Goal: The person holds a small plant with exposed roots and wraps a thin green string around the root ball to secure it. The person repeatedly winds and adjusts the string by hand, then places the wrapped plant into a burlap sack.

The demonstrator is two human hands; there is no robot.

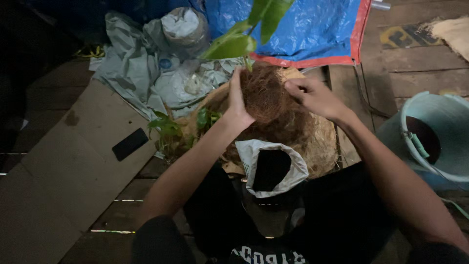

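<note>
Your two hands hold a fuzzy brown ball with a plant in it.

Your left hand and right hand wrap their fingers around the ball, above the open bag. It looks soft, light and crumbly, so hold its sides, not the thin stem.

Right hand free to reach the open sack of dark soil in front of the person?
Probably not right now: the right hand is pressed on the fibre ball with the left hand. The sack itself lies open and unobstructed just below.
</note>
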